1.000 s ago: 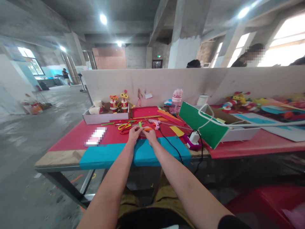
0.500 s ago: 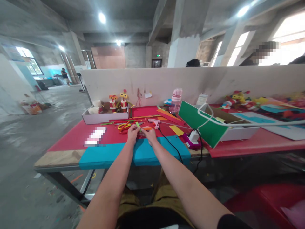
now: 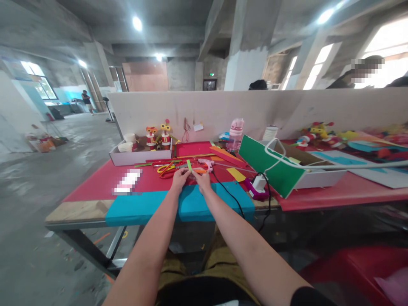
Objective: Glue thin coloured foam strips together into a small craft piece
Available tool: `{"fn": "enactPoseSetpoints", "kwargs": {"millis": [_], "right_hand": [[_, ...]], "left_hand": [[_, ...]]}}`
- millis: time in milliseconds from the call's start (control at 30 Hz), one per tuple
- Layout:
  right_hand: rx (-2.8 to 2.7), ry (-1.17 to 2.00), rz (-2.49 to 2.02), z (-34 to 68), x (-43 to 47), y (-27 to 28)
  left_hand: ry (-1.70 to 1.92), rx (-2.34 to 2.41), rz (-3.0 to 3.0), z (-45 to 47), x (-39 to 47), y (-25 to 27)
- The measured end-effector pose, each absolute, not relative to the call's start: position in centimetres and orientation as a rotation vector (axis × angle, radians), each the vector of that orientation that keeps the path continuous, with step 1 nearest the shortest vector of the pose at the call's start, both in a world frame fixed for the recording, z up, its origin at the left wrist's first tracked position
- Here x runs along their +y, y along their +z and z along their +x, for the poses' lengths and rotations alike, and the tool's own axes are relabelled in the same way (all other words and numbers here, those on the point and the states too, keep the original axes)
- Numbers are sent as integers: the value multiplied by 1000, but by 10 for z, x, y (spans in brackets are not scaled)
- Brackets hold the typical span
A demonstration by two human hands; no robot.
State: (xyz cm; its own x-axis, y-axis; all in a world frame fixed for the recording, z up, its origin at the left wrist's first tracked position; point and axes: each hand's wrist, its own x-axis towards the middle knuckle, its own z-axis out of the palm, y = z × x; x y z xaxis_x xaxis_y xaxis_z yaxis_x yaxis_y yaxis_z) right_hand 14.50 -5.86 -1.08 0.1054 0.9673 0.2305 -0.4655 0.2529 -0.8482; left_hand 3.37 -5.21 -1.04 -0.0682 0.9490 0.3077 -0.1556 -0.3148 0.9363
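Observation:
My left hand (image 3: 179,179) and my right hand (image 3: 203,182) meet above the near edge of the red-covered table, fingertips almost touching. A short light-green strip (image 3: 189,164) stands up between them, pinched by the fingers of both hands. Right behind my right fingers shows an orange piece (image 3: 200,171); whether they touch it I cannot tell. Scissors with yellow handles (image 3: 163,168) and a red-handled tool (image 3: 167,174) lie just left of my hands. A pink-and-white glue gun (image 3: 207,164) rests just beyond my right hand.
A blue sheet (image 3: 143,208) hangs over the front edge. At left are a phone (image 3: 128,182) and a white box (image 3: 140,158) with paper cups and two cup figures (image 3: 165,139). Rightward stand a green board (image 3: 270,168), a purple power strip (image 3: 256,190) and a black cord (image 3: 230,194).
The green strip has turned more upright and shifted slightly right. My left hand has moved a little right, bringing the fingertips of both hands together.

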Motion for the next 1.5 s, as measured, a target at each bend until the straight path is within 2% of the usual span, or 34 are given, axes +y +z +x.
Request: {"fn": "enactPoseSetpoints", "kwargs": {"millis": [500, 1033, 1300, 1433, 1500], "right_hand": [[-955, 1212, -683, 145, -55, -15], [-1054, 1085, -795, 147, -68, -10], [-1107, 879, -764, 128, -17, 18], [-1206, 792, -798, 128, -1, 12], [-1231, 857, -784, 129, 0, 6]], "left_hand": [[1553, 1018, 1279, 34, -52, -12], [1565, 1059, 1291, 36, -60, -11], [1577, 1106, 1404, 19, -6, 29], [1605, 1078, 1411, 18, 3, 23], [1614, 1035, 1344, 19, 3, 14]]}}
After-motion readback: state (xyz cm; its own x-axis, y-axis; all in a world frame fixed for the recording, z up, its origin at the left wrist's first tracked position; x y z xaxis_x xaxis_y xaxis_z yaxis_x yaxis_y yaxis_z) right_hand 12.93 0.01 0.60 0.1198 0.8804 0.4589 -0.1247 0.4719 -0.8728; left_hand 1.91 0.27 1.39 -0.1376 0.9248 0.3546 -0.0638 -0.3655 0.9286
